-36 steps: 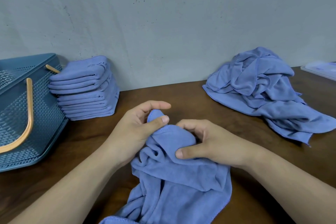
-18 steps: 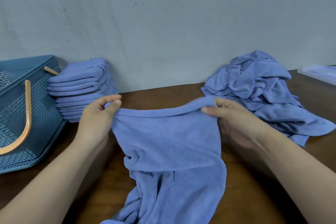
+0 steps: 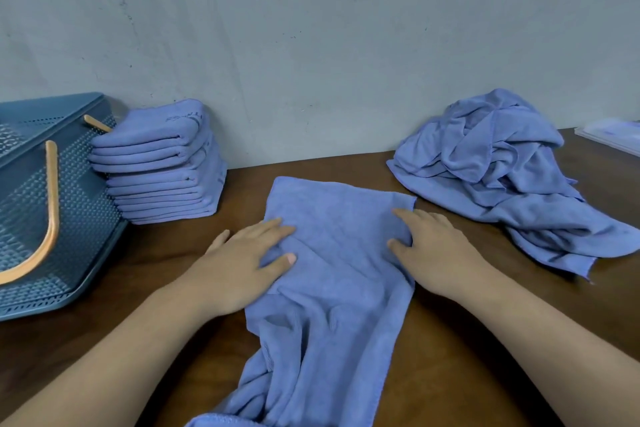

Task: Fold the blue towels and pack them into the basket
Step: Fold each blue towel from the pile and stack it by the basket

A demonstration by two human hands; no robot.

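Your left hand (image 3: 242,263) and right hand (image 3: 433,246) lie flat, fingers straight, pressing the side edges of the towel (image 3: 339,253), which is spread on the surface (image 3: 450,357) between them. Its near end is bunched, so smooth it toward you and square the corners before folding. The top of the folded stack (image 3: 162,163), far left beside the basket (image 3: 79,204), carries stitched writing, too small to read.

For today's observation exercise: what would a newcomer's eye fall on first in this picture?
The left hand and right hand pressing flat on a blue towel spread on the table. Then the stack of folded towels beside the basket at far left, and the crumpled pile at right.
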